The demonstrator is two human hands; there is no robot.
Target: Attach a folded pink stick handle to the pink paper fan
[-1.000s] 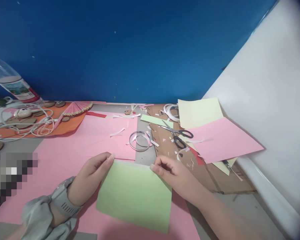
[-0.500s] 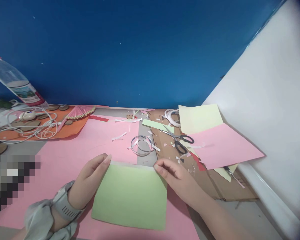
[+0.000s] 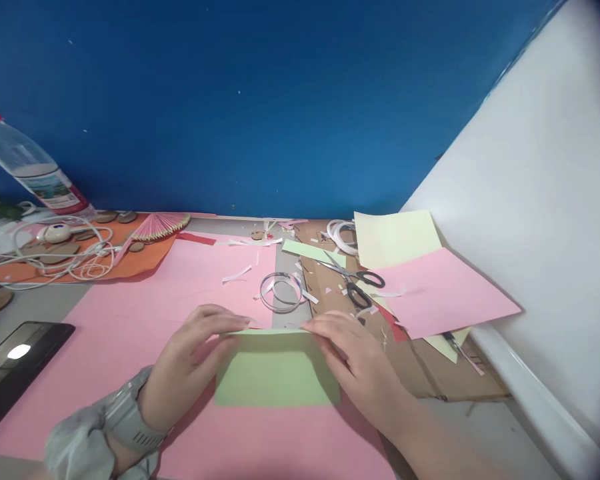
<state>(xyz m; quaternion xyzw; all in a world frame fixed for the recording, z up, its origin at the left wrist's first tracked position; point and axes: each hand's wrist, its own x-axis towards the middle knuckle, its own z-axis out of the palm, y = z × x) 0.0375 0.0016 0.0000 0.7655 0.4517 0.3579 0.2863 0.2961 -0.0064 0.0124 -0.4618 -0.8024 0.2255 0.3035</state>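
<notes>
A light green sheet of paper (image 3: 279, 373) is held between my hands, over a large pink sheet (image 3: 190, 293). My left hand (image 3: 193, 360) pinches its upper left corner, fingers on top and thumb below. At the upper right corner my right hand (image 3: 353, 367) pinches it the same way. The far edge of the green paper forms a narrow strip between my fingertips. Just beyond it lies a roll of clear tape (image 3: 281, 310). Scissors with black handles (image 3: 357, 283) rest to the right.
Cardboard (image 3: 420, 373) lies at the right with pink paper (image 3: 445, 290), pale yellow paper (image 3: 400, 237) and scraps. A black phone (image 3: 30, 373), white cables (image 3: 75, 257), a pink paper fan (image 3: 161, 227) and a bottle (image 3: 45, 173) are at left. A blue wall (image 3: 280, 120) stands behind.
The green paper has tipped, so less of its face shows, and its near edge sits farther from me. My fingers have moved over its far edge, with my left hand shifting right.
</notes>
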